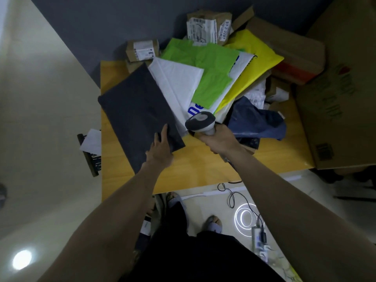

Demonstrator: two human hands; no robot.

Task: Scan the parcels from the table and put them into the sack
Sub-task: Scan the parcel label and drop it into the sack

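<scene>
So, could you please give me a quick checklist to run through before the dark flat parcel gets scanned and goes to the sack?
1. Scanner in hand: ok, the right hand has a grip on its handle.
2. Left hand on the dark parcel: ok, straight fingers rest on its near edge.
3. Parcel free to lift: ok, it lies on top, overlapping the white parcel.
4. Label visible for scanning: not ok, the upper face shows none.
5. Scanner aimed at the dark parcel: cannot tell.
6. Sack within reach: cannot tell, none is in view.
</scene>
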